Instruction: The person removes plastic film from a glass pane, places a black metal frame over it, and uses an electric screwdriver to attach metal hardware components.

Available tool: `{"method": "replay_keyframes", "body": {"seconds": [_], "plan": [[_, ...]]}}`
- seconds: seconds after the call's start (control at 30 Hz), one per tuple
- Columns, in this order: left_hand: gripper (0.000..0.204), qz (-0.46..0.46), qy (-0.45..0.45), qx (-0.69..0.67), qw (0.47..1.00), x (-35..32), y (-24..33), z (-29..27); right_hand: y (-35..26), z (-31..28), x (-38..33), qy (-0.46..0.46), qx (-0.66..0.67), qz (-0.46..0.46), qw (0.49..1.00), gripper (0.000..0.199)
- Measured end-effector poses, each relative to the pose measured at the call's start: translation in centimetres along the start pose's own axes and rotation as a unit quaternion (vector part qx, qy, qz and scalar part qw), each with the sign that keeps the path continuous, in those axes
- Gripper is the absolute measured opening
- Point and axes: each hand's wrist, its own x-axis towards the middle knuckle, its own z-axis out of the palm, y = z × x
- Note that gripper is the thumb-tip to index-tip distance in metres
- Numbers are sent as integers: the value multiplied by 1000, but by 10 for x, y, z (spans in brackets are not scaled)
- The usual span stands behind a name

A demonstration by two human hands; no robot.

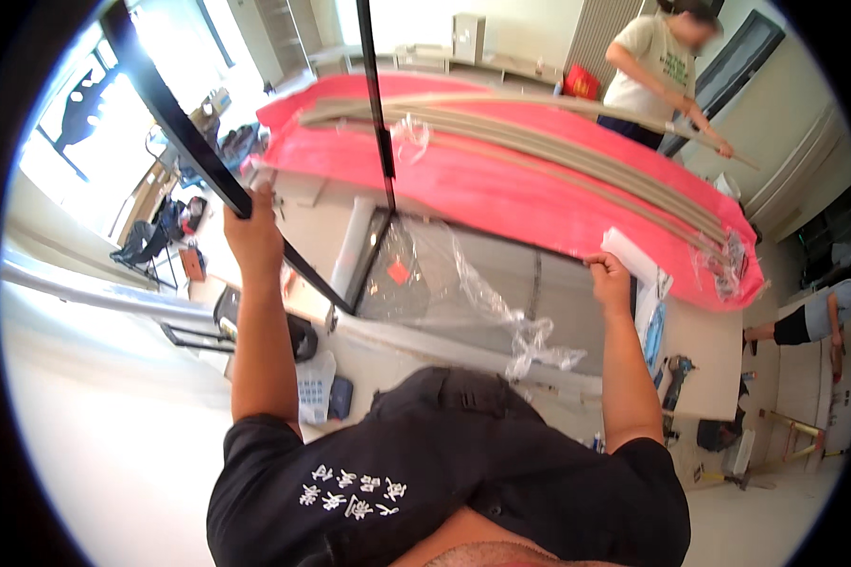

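Note:
My left hand is closed around a long black frame bar that rises to the upper left. A second thin black bar stands farther back. Both bars reach down to the left end of a flat, black-framed grey panel. Crumpled clear plastic film lies across that panel, with a small orange-red patch near its left end. At the panel's far right corner my right hand has its fingers curled in. Whether they grip the frame edge or film is hidden.
Beyond the panel, pink sheeting bears several long beige strips. A person holds a strip at the back right; another person is at the far right. A cordless power tool lies right of the panel. Bags and a chair are left.

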Motion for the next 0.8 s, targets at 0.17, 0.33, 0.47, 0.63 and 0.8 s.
{"method": "replay_keyframes", "body": {"seconds": [0.17,0.33,0.47,0.63,0.8], "plan": [[26,-19,-35,9,999,-5,9,-2,-218,25,50,-88,-7,-237,967,14],[29,13,-42,31,999,-13,16,1,-421,50,84,-87,-72,-519,847,31],[28,41,-38,14,998,-21,27,-13,-549,107,113,-18,3,-590,807,34],[26,51,-83,-33,995,-42,17,20,-654,135,169,-32,212,-650,729,48],[28,41,-86,25,995,-76,-48,-7,-664,156,165,-151,195,-536,807,69]]}}
